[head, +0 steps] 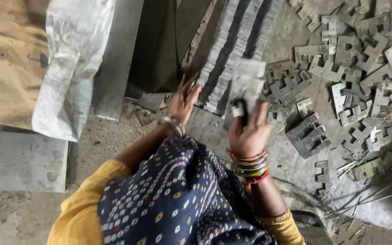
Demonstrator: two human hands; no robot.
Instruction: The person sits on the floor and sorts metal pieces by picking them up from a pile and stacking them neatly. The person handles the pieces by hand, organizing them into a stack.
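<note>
Dusty floor (114, 140), one plate (247, 84) (held)

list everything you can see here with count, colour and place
flat grey metal plate: one, grey, held up in the right hand
rows of stacked grey metal plates: several rows, grey, top centre
loose notched grey metal brackets: many, grey, scattered right
small stack of notched brackets: one, grey, right of the hands
thin metal rods: several, grey, lower right
white woven sack: one, white, upper left
left hand: open, by the rows
right hand: gripping the plate

Dull grey metal plates (368, 86), rough concrete floor (114, 136), patterned cloth (178, 199).
</note>
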